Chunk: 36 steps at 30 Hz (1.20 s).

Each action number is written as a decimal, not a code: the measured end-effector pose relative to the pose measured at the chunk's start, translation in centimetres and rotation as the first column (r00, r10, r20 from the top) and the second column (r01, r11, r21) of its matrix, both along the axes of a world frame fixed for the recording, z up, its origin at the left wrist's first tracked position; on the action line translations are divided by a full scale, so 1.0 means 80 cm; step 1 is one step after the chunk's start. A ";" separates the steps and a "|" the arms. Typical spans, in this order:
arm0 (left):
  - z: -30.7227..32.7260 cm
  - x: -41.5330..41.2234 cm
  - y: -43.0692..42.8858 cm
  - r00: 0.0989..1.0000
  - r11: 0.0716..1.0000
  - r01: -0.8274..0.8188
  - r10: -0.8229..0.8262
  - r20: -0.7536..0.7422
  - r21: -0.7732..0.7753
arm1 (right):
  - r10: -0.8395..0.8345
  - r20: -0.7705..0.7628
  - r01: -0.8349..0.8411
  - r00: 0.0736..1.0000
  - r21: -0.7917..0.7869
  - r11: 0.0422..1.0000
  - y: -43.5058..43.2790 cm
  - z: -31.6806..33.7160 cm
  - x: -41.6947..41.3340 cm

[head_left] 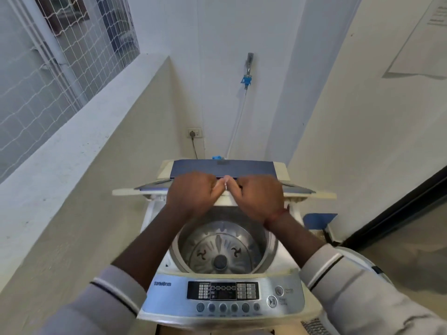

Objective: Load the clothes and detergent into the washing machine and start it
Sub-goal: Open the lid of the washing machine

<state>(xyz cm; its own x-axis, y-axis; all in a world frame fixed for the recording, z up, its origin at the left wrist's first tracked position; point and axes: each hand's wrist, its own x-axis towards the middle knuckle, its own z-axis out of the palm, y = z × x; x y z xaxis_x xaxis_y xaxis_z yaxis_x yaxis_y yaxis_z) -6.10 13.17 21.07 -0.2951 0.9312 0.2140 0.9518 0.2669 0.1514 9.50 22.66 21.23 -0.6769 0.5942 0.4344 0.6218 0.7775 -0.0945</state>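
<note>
White-walled laundry corner, mesh-covered window (60, 44) upper left. White top-loading washing machine (272, 256) sits lower centre. Its silver control panel (222, 296), with round buttons, is at the bottom centre. Steel drum (220, 247) is exposed just above the panel, ribbed pulsator plate visible at its bottom. Blue-tinted, cream-framed folding lid (222, 168) is folded up at the machine's back edge, mid-frame. Left hand (191, 192) and right hand (260, 197) sit side by side, nearly touching, both with fingers clenched over the folding lid's front edge. Grey striped sleeves in the lower corners. Metal wall tap with blue connector (247, 79) is upper centre, with a white hose (238, 122) running down behind the machine. Wall socket (194, 133) with a dark plug is left of the hose.
</note>
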 end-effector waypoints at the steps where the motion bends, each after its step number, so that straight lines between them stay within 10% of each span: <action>1: 0.012 -0.008 0.010 1.000 1.000 -0.007 0.007 -0.016 0.009 | 0.012 -0.022 -0.012 1.000 0.023 1.000 0.012 0.009 -0.007; 13: 0.088 -0.070 0.132 0.982 0.971 -0.145 0.165 -0.093 0.191 | -0.143 -0.162 0.152 0.976 0.040 0.988 0.136 0.071 -0.104; 17: 0.093 -0.068 0.151 0.961 0.919 -0.277 0.255 0.110 0.281 | -0.246 -0.213 0.240 0.946 -0.052 0.969 0.158 0.074 -0.132; 24: 0.066 -0.129 0.150 0.988 0.967 0.000 -0.040 0.151 0.256 | 0.047 -0.329 -0.070 0.943 -0.059 0.996 0.195 0.052 -0.110; 36: 0.048 -0.144 0.189 0.993 0.977 -0.105 0.092 0.078 0.187 | 0.061 -0.175 -0.071 0.983 -0.052 0.996 0.243 0.043 -0.130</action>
<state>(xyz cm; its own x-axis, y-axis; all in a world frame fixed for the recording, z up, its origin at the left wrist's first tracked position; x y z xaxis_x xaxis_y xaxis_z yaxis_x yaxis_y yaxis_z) -17.61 28.33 24.90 -0.4033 0.8409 0.3609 0.9080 0.3188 0.2720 -0.92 42.11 24.69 -0.6331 0.5785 0.5143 0.5398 0.8062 -0.2422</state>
